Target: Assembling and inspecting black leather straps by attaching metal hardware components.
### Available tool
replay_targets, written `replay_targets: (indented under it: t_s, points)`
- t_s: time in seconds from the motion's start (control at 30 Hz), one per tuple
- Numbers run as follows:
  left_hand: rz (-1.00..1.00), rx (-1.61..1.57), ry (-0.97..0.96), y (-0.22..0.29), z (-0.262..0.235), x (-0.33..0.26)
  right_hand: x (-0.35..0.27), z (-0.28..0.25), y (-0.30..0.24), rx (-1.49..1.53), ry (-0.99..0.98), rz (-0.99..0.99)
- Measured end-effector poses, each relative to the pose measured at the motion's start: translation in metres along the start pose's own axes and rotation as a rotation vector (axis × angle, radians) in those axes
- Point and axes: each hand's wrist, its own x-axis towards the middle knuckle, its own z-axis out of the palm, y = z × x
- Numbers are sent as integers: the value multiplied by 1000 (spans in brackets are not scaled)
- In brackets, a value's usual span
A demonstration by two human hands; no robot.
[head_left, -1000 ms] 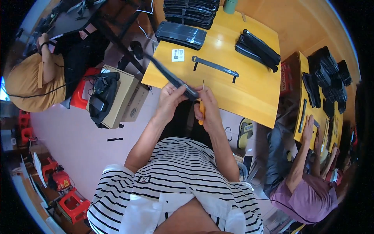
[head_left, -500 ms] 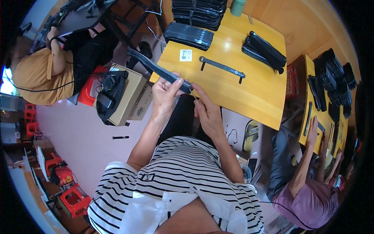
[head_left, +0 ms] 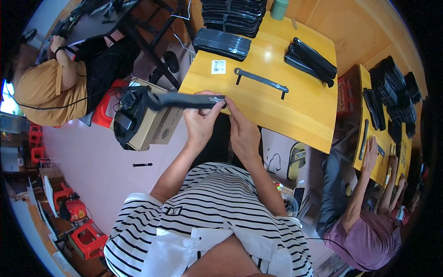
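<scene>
The right hand (head_left: 243, 131) shows only its back, so its fingertips and grip on the black strap (head_left: 184, 99) cannot be made out. The strap's far end vanishes into the black bundle (head_left: 127, 120) atop the cardboard box (head_left: 154, 124). The stack of black pieces (head_left: 230, 16) at the yellow table's (head_left: 286, 111) far edge is cut off by the frame. The small label (head_left: 218, 67) is too small to read.
</scene>
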Motion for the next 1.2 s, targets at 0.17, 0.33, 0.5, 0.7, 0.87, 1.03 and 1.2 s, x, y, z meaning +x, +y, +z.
replay_targets:
  t_s: [0.17,0.33,0.5,0.7,0.87,1.03,1.2]
  points:
    - [262,146,-16,0,6,-9,0,14,16,427,-82,221]
    - [359,319,-18,-8,5,-9,4,-1,-1,1076,-254,657]
    - [430,286,25,-9,11,-8,0,20,16,621,-11,291]
    - [480,260,10,-17,10,-6,3,19,24,413,-2,130]
    - [451,289,-26,-17,7,-5,7,1,8,1121,-231,661]
    - [440,297,-116,-9,6,0,1,24,31,789,-27,313]
    - [-125,-79,-141,4,-2,10,5,-6,18,437,-92,181]
